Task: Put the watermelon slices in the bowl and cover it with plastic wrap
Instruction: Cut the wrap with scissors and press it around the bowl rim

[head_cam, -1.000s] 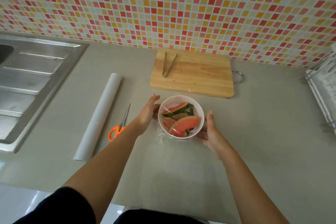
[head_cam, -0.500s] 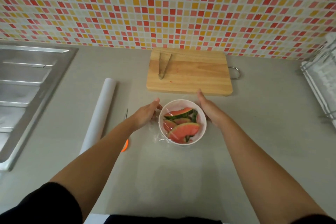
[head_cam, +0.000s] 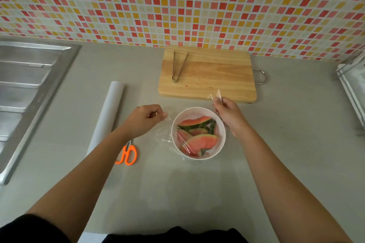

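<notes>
Both my hands pinch plastic wrap at the white bowl of watermelon slices, mid-counter.

My left hand (head_cam: 145, 119) is clenched on a corner of the plastic wrap (head_cam: 167, 133) just left of the bowl (head_cam: 198, 155); my right hand (head_cam: 230, 115) grips a bunched end of the film at the bowl's far right rim, raised over the near edge of the wooden cutting board (head_cam: 213, 77). The watermelon slices (head_cam: 199, 136) lie inside the bowl under creased film. Metal tongs (head_cam: 178, 66) rest on the board's far left corner. The plastic wrap roll (head_cam: 109, 112) and orange-handled scissors (head_cam: 127, 154) lie left of my left arm, toward the sink (head_cam: 33, 85) at the counter's left edge. A rack (head_cam: 353, 89) stands at the right edge. The counter (head_cam: 286, 144) is bare right of the bowl and toward its near edge.
</notes>
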### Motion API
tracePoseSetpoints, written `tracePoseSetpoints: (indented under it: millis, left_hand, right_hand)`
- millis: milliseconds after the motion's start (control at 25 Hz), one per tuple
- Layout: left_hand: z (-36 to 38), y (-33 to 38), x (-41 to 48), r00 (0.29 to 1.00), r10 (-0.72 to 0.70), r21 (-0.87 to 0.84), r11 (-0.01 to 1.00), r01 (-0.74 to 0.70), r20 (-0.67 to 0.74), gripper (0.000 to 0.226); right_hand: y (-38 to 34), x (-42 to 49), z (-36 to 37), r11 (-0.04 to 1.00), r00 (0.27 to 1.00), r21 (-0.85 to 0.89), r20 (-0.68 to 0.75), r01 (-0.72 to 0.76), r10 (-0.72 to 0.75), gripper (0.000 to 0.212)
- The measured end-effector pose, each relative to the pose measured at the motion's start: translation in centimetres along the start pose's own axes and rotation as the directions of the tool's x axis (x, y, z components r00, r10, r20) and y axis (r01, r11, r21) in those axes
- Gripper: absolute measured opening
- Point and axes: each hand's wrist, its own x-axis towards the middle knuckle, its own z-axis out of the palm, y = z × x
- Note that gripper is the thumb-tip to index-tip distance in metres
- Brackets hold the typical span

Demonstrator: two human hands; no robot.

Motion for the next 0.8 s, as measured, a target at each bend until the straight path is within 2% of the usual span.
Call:
tracePoseSetpoints:
  millis: [160,280,440,520,600,680,720,800]
  left_hand:
    - [0.4,-0.2,-0.1,0.999,-0.043,-0.067,0.997,0.044,0.025,0.028]
    - [0.3,-0.5,0.4,0.993,-0.082,-0.125,0.988,0.091,0.08,0.031]
    - [0.1,-1.9,0.3,0.993,-0.093,-0.293,0.949,0.112,0.078,0.032]
    - [0.2,-2.3,0.3,0.99,-0.124,-0.26,0.956,0.139,0.074,0.037]
    - [0.3,-2.2,0.7,0.986,-0.165,-0.129,0.978,0.167,0.024,0.045]
    - [0.4,-1.6,1.4,0.994,-0.067,0.113,0.991,0.077,-0.089,0.048]
    - [0.6,-0.9,1.8,0.99,0.016,0.165,0.986,0.007,-0.137,0.046]
    - [1.4,0.7,2.7,0.988,0.048,0.096,0.995,-0.035,-0.146,0.045]
  right_hand:
    - [-0.2,0.5,-0.3,0.977,0.996,0.194,0.012,-0.091,0.091,0.03]
    - [-0.2,0.5,-0.3,0.969,0.996,0.232,-0.003,-0.087,0.091,0.024]
    - [0.7,0.0,0.0,0.973,0.992,0.23,-0.115,-0.032,0.06,0.025]
    - [0.9,-0.1,0.1,0.975,0.99,0.22,-0.139,0.017,0.014,0.026]
    - [0.7,-0.1,0.2,0.973,0.991,0.226,-0.13,0.044,-0.014,0.026]
    - [0.4,0.1,0.1,0.971,0.994,0.236,-0.11,0.039,-0.013,0.025]
    - [0.3,0.1,0.2,0.97,0.995,0.24,-0.101,0.028,-0.003,0.026]
    - [0.1,0.1,0.3,0.964,0.996,0.265,-0.083,-0.008,0.031,0.03]
